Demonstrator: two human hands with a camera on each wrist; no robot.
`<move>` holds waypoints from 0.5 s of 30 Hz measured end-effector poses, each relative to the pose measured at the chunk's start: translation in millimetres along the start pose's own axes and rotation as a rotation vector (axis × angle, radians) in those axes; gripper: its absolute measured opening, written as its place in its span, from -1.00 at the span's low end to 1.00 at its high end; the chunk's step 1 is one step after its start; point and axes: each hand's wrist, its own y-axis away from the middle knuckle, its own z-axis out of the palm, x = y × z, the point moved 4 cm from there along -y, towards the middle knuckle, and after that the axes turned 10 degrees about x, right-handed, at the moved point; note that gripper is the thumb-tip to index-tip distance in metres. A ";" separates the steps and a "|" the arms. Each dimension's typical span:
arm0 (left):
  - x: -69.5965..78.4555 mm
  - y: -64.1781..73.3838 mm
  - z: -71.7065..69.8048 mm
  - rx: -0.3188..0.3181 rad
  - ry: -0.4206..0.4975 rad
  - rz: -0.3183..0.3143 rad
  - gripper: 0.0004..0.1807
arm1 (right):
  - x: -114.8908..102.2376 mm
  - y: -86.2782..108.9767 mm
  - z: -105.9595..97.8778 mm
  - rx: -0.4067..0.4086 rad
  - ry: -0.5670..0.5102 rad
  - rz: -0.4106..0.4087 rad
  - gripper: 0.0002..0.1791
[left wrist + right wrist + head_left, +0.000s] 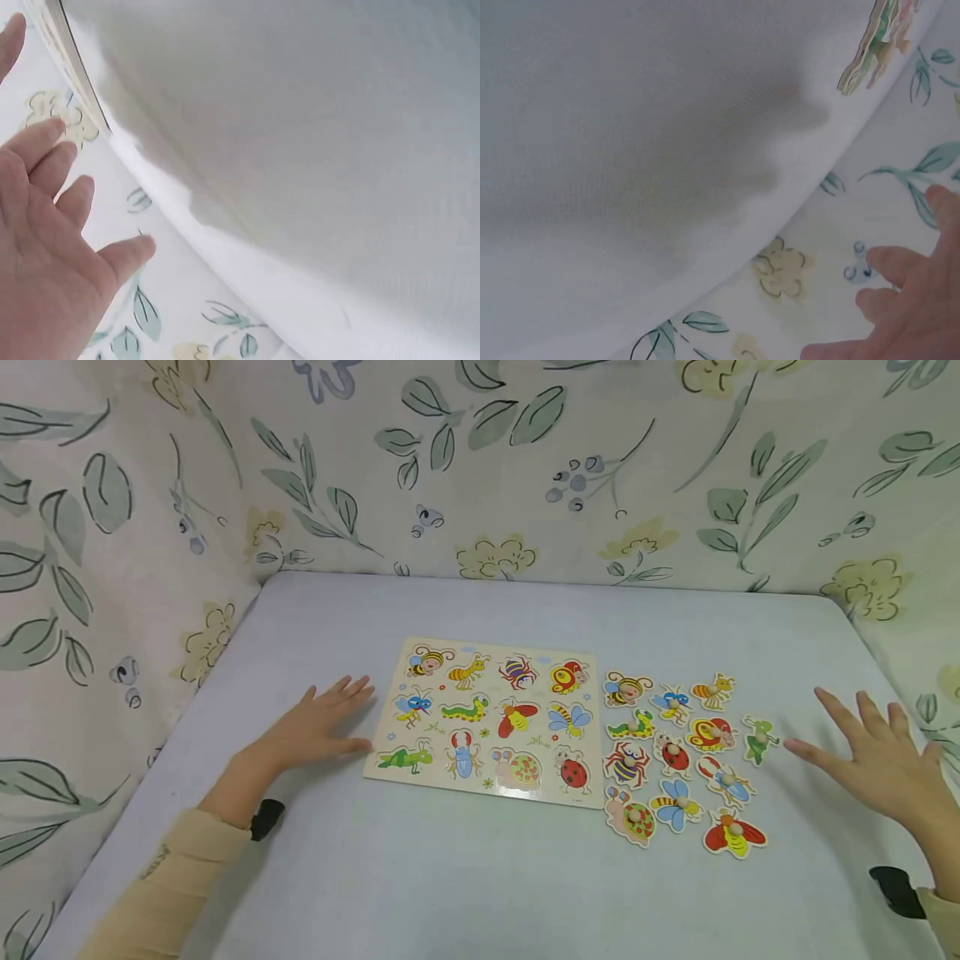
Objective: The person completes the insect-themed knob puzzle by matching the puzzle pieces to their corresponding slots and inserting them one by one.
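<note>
A wooden insect puzzle board (pixel 485 724) lies flat in the middle of the table, its printed pictures facing up. To its right sit several loose puzzle pieces with round knobs, among them a snail (pixel 630 817), a ladybug (pixel 672 755) and a grasshopper (pixel 761 739). My left hand (pixel 311 727) is spread beside the board's left edge and holds nothing. Fingers apart, my right hand (pixel 873 756) hovers right of the pieces, nearest the grasshopper, and is bare too. In the wrist views, the left hand (pixel 52 240) and right hand (pixel 907 292) show only partly.
A white cloth (pixel 450 877) covers the table. Floral fabric (pixel 480 468) hangs behind it and at both sides. A black strap (pixel 267 820) is at the left wrist, another black strap (pixel 897 892) at the right.
</note>
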 end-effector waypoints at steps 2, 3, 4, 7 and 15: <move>4.3 -0.7 5.5 -0.043 0.044 0.025 -0.05 | 0.3 0.2 0.6 -0.003 -0.001 0.001 0.05; 6.1 -0.8 7.6 -0.062 0.059 0.032 -0.05 | 0.4 0.3 1.0 -0.004 -0.002 0.001 0.05; 7.8 -0.8 9.2 -0.079 0.070 0.035 -0.06 | 0.5 0.3 1.4 -0.005 -0.002 0.001 0.05; 12.0 -0.5 11.7 -0.114 0.060 0.049 -0.07 | 1.0 0.0 2.4 -0.005 -0.006 0.002 0.05; 15.6 0.2 12.0 -0.129 0.023 0.069 -0.09 | -10.0 -5.7 3.0 0.038 -0.168 -0.095 -0.04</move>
